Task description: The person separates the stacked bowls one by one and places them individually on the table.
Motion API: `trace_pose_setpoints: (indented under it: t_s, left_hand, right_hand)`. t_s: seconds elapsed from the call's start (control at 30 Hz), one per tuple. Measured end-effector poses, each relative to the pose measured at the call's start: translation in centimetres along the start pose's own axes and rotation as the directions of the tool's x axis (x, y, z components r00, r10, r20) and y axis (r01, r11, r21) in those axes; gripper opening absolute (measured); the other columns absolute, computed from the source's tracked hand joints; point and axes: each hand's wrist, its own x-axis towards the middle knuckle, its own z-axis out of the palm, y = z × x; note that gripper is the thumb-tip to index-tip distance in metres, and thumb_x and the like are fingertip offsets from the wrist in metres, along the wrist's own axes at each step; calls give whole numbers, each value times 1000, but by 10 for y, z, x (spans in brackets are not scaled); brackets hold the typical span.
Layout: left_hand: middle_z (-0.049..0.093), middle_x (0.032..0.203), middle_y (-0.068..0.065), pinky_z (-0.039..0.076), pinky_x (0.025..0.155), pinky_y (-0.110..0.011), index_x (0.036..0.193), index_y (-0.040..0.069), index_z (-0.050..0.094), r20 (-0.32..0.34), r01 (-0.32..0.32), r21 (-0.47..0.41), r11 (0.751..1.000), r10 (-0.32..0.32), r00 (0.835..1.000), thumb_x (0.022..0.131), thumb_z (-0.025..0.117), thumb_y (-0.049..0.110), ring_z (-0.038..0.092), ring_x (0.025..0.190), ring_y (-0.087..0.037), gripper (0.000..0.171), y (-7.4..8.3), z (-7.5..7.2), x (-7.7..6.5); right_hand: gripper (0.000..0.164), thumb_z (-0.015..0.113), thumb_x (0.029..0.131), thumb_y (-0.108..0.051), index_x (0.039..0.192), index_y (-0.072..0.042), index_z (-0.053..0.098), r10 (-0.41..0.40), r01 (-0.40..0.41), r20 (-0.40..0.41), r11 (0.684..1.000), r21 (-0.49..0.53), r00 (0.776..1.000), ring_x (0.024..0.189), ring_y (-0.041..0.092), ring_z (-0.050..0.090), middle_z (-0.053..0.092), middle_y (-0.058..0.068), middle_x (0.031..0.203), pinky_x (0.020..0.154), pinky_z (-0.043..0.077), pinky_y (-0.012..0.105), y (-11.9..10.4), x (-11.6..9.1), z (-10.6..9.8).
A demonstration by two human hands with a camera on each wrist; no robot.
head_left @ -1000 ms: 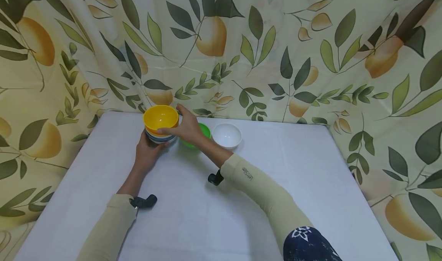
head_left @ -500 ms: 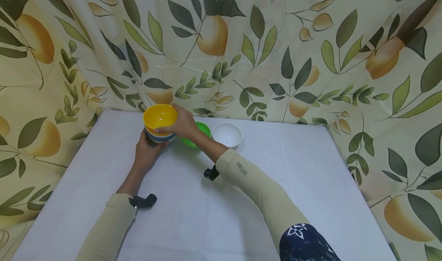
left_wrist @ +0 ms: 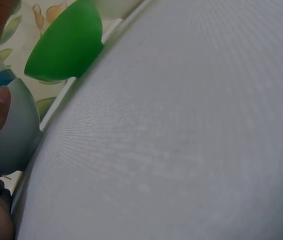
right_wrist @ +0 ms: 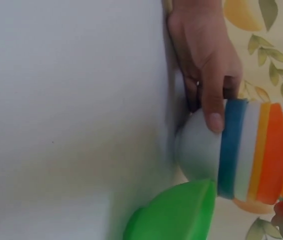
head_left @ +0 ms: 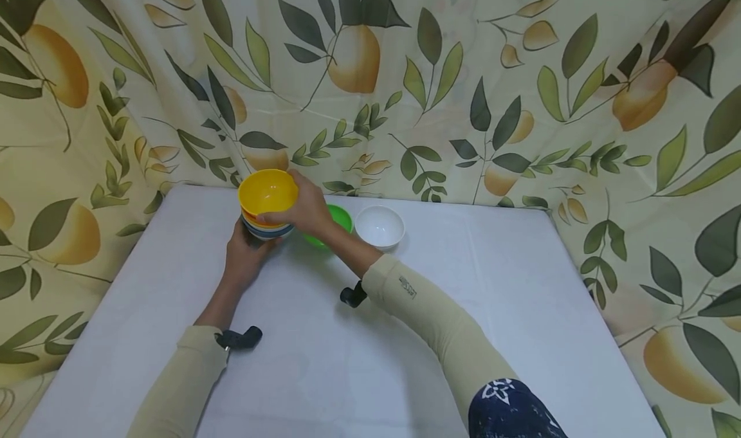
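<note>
A stack of nested bowls stands at the table's back left, with white, blue and orange rims showing below the top. My left hand [head_left: 246, 258] holds the stack low down, its thumb pressed against the white bottom bowl [right_wrist: 199, 150]. The yellow bowl [head_left: 268, 192] is topmost, sitting slightly proud of the orange bowl [right_wrist: 272, 155]. My right hand [head_left: 309, 206] grips this yellow bowl at its right side, thumb in front and fingers behind. Partly behind the right wrist sits a green bowl [head_left: 341, 218]. Only the right hand's thumb area shows in the right wrist view.
A separate white bowl [head_left: 380, 228] stands right of the green one. White cloth covers the table [head_left: 463, 283], whose back edge runs close behind the bowls. A fruit-and-leaf patterned curtain [head_left: 440, 103] hangs behind. Both wrists carry black camera mounts.
My right hand has moved left and closed in on the yellow bowl's side. The yellow bowl has risen slightly. My left hand stays on the stack.
</note>
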Motion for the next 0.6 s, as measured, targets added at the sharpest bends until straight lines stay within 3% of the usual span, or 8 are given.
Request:
trace_pose_setpoints:
  t_s: [0.2, 0.4, 0.6]
  left_hand:
    - [27, 171, -11, 21, 127, -58, 169, 16, 15, 9, -4, -16, 1000, 4, 1000, 93, 81, 45, 25, 157, -32, 106, 1, 1, 0]
    - [29, 171, -10, 21, 127, -58, 170, 17, 15, 3, -28, -14, 1000, 28, 1000, 92, 83, 43, 27, 156, -32, 106, 0, 1, 1]
    - [28, 171, -9, 22, 127, -57, 170, 19, 14, 1, -18, -6, 1000, 18, 1000, 92, 84, 41, 28, 156, -32, 107, -1, 1, 1]
  right_hand:
    - [102, 95, 77, -38, 157, -2, 43, 11, -12, -69, 1000, -16, 998, 119, 19, 61, 60, 9, 143, 96, 54, 23, -9, -8, -15]
    - [103, 94, 78, -39, 159, -6, 41, 64, -62, -106, 998, 18, 992, 118, 19, 60, 59, 5, 144, 96, 56, 26, -10, -17, -44]
    - [105, 96, 76, -39, 159, -6, 41, 61, -63, -147, 998, -6, 987, 119, 20, 60, 60, 7, 143, 97, 56, 27, -6, -30, -66]
